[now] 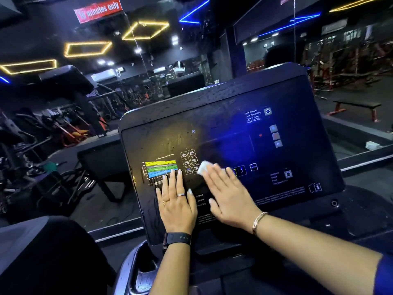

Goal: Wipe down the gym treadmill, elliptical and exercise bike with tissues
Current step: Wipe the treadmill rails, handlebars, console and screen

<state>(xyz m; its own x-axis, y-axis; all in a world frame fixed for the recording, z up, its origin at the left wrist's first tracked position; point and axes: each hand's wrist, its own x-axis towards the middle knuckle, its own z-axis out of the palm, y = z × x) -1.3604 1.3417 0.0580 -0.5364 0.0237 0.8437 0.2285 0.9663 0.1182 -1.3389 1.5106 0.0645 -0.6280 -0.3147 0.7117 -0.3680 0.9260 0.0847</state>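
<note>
Nearest us, two bare forearms reach in from below, the right one emerging from a blue sleeve (385,275). We see a black smartwatch (177,239) strapped just behind the left hand (177,201) and a thin gold bangle (258,221) just behind the right hand (228,196). Both hands lie flat, fingers straight, on the black glossy console panel (212,128) of a cardio machine. The left hand holds nothing; it wears two rings (181,194), and its fingertips touch the lower edge of a coloured striped chart (161,168) printed on the panel. The right hand, just beside the left, presses a white folded tissue (202,167) against the panel. The tissue sits under its fingertips and pokes out beyond them, near the left hand's fingertips but apart from them.
</note>
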